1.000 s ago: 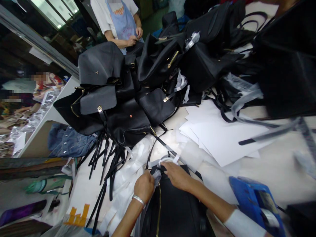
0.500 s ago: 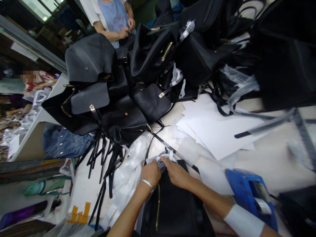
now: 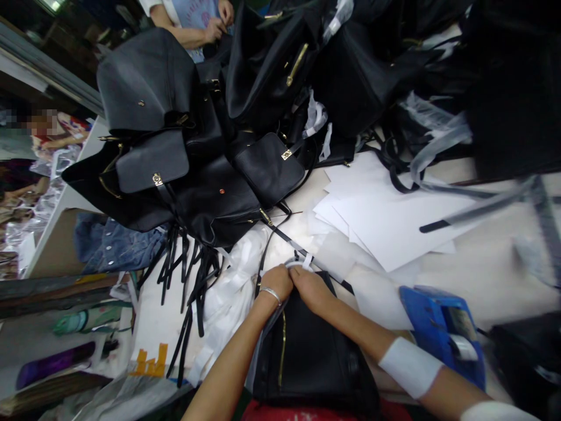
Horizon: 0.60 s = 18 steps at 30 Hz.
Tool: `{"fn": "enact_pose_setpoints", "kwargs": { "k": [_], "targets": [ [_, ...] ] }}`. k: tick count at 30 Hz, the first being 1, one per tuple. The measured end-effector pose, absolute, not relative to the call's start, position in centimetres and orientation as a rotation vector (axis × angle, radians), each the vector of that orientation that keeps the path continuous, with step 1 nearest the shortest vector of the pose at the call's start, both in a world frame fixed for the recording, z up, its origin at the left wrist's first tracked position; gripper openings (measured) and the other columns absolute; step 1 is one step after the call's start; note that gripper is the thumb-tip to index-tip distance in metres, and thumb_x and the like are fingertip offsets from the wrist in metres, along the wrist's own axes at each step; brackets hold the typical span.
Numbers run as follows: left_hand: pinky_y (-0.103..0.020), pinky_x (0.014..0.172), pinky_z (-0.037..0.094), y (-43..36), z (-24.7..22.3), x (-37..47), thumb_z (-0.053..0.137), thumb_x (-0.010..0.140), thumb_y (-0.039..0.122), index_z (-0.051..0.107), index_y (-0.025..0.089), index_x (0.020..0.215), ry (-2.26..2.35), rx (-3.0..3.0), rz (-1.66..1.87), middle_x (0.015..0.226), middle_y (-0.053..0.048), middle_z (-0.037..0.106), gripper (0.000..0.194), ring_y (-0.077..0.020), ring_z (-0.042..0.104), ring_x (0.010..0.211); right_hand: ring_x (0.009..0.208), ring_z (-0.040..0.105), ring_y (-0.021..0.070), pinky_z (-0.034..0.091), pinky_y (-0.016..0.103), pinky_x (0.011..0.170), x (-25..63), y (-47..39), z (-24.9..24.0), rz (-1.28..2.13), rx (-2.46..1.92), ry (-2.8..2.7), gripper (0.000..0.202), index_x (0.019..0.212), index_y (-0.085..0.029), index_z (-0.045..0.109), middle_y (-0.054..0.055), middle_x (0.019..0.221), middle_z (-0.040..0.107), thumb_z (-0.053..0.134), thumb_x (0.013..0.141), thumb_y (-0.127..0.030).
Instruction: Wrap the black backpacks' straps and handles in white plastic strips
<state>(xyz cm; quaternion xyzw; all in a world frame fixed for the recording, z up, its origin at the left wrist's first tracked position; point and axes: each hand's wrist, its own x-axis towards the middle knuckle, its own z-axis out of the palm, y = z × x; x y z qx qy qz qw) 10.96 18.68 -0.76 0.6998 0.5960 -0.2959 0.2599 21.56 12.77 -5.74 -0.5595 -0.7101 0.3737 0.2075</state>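
Note:
A black bag (image 3: 313,351) with a gold zipper lies at the near edge of the table, below my hands. Its top handle (image 3: 300,264) is wrapped in clear and white film. My left hand (image 3: 277,282), with a silver bracelet at the wrist, has its fingers closed on the wrapped handle. My right hand (image 3: 310,287) pinches the same handle close beside it, fingertips nearly touching the left ones. White wrapping material (image 3: 232,292) lies to the left of the bag.
Black bags (image 3: 149,82) are piled across the far side. White sheets (image 3: 385,204) lie right of centre. A blue tape dispenser (image 3: 442,327) stands at the right, black straps (image 3: 188,280) hang at the left. A person (image 3: 193,23) stands beyond the pile.
Both hands have drawn closer together at the handle, the right fingers now more curled. The view has shifted, showing something red below the bag.

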Motion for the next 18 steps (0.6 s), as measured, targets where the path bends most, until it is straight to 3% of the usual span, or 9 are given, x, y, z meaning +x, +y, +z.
{"fn": "enact_pose_setpoints", "kwargs": {
  "k": [6, 11, 15, 18],
  "targets": [
    [-0.029, 0.077, 0.044, 17.3, -0.9, 8.7, 0.035, 0.089, 0.026, 0.057, 0.014, 0.096, 1.594, 1.907, -0.544, 0.091, -0.010, 0.067, 0.026, -0.0199, 0.063, 0.088, 0.092, 0.052, 0.0256, 0.044, 0.041, 0.082, 21.5, 12.5, -5.6, 0.814, -1.559, -2.148, 0.018, 0.092, -0.017, 0.056, 0.010, 0.093, 0.058, 0.040, 0.089, -0.010],
    [-0.029, 0.076, 0.046, 12.1, 1.2, 2.4, 0.038, 0.089, 0.035, 0.051, 0.017, 0.102, 1.578, 1.656, 0.012, 0.092, -0.005, 0.064, 0.026, -0.0161, 0.060, 0.080, 0.093, 0.051, 0.0254, 0.043, 0.041, 0.083, 21.7, 12.1, -5.5, 0.758, -1.535, -2.173, 0.019, 0.096, -0.018, 0.056, 0.010, 0.094, 0.057, 0.040, 0.089, -0.010],
    [-0.029, 0.080, 0.046, 6.3, 2.7, -2.6, 0.037, 0.089, 0.045, 0.051, 0.019, 0.105, 1.614, 1.551, 0.009, 0.096, -0.005, 0.063, 0.034, -0.0176, 0.060, 0.085, 0.091, 0.050, 0.0233, 0.043, 0.039, 0.083, 21.3, 11.9, -5.3, 0.649, -1.555, -2.250, 0.020, 0.095, -0.017, 0.056, 0.009, 0.094, 0.057, 0.040, 0.087, -0.007],
    [-0.030, 0.081, 0.046, 2.4, 2.8, -5.3, 0.033, 0.088, 0.052, 0.057, 0.020, 0.090, 1.586, 1.450, -0.065, 0.087, -0.005, 0.065, 0.040, -0.0191, 0.060, 0.085, 0.090, 0.051, 0.0218, 0.044, 0.036, 0.081, 20.9, 11.6, -5.1, 0.597, -1.563, -2.302, 0.021, 0.094, -0.017, 0.056, 0.007, 0.094, 0.056, 0.041, 0.085, -0.005]
  ]
}}
